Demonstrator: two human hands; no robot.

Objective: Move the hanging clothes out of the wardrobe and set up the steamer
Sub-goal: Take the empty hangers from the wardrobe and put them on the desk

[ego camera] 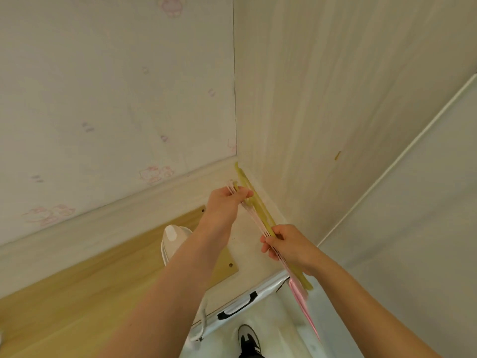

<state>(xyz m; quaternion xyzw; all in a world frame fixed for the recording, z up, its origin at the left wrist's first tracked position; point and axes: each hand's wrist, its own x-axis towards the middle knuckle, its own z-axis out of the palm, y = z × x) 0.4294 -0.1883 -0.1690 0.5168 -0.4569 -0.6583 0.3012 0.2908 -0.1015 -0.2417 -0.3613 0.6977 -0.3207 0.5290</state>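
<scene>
A bundle of empty hangers, several thin pink ones (299,289) and yellow-green ones (259,211), is seen edge-on in the corner beside the wardrobe side panel (309,99). My left hand (225,202) grips the bundle's far end. My right hand (287,248) grips it nearer to me, fingers wrapped around the bars. No clothes are in view. A white rounded appliance (172,237), possibly the steamer, stands on the floor under my left forearm, partly hidden by it.
A wall with pale cartoon wallpaper (103,99) fills the left. A wooden floor (77,293) lies below it. A white bag with a black handle (237,306) sits by my shoe (247,337). A white door panel (413,215) stands at the right.
</scene>
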